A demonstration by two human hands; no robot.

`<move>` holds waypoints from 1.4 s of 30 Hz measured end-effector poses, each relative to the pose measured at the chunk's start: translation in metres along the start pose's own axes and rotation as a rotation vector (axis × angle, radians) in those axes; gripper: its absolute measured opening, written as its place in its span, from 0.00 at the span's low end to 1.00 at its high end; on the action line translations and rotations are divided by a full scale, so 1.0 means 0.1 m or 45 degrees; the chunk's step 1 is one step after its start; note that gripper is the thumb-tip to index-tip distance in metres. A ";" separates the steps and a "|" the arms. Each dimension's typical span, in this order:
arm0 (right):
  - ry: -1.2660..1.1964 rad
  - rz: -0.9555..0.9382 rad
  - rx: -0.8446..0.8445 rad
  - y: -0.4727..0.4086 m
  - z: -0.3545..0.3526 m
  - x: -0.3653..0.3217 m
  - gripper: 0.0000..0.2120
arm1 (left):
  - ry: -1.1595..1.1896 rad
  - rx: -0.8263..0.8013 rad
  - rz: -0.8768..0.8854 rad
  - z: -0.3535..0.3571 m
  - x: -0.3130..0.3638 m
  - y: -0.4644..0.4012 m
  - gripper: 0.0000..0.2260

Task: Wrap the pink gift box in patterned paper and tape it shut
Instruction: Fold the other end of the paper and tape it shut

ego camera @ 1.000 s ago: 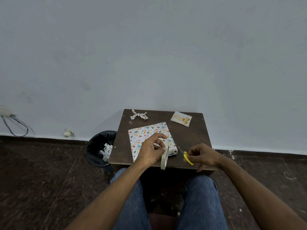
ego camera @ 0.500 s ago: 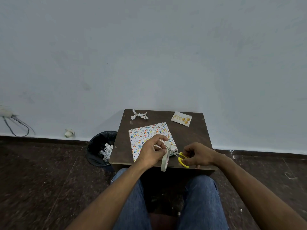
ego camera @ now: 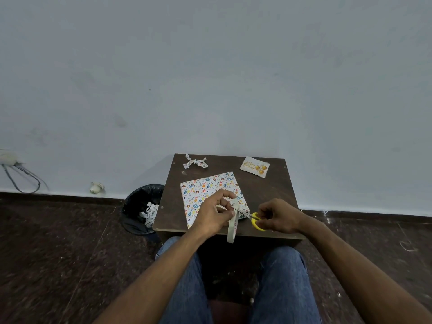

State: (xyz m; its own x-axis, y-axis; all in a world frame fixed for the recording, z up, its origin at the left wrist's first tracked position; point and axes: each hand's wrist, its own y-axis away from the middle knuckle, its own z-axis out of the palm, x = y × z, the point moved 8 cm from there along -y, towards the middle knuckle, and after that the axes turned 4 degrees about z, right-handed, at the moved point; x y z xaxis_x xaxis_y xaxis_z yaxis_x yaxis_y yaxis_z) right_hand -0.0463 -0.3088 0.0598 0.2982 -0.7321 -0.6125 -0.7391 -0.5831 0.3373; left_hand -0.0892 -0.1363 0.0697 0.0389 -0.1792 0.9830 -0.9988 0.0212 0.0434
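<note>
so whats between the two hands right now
In the head view, the scissors' blades bridge the gap between the left hand and right hand, closing on the tape strip that hangs over the wrapped box.

Dark wooden table (ego camera: 268,185) bearing wrapped box (ego camera: 205,190), paper scrap (ego camera: 195,162), birthday card (ego camera: 254,166).
</note>
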 end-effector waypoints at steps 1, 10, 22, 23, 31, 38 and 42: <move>-0.026 -0.004 -0.022 0.01 0.01 -0.01 0.11 | 0.001 0.005 0.001 0.00 0.00 0.00 0.19; -0.128 0.027 -0.118 0.09 0.12 0.05 0.07 | -0.014 0.048 -0.022 0.00 -0.07 0.00 0.23; 0.186 0.723 0.272 0.12 0.14 1.05 0.21 | 0.007 0.086 -0.033 -0.02 0.00 0.04 0.21; 0.172 0.761 0.293 0.12 0.14 1.08 0.22 | 0.009 0.091 -0.028 -0.03 0.00 0.04 0.20; -0.100 0.890 0.287 0.05 0.23 1.07 0.12 | 0.003 0.193 -0.043 -0.03 -0.08 0.07 0.20; -0.192 0.394 0.413 -0.04 0.15 0.56 0.10 | 0.120 0.319 -0.052 -0.03 -0.12 0.07 0.24; -0.404 0.038 0.271 -0.04 0.20 0.01 0.07 | 0.272 0.387 -0.120 -0.03 -0.16 0.07 0.28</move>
State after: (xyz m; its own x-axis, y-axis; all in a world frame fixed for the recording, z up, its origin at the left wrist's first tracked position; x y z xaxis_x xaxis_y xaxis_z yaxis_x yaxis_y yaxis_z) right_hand -0.0552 -0.3002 0.0432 0.0974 -0.5828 -0.8068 -0.8633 -0.4528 0.2229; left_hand -0.0968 -0.1302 0.0552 0.1038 0.0430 0.9937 -0.9522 -0.2842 0.1117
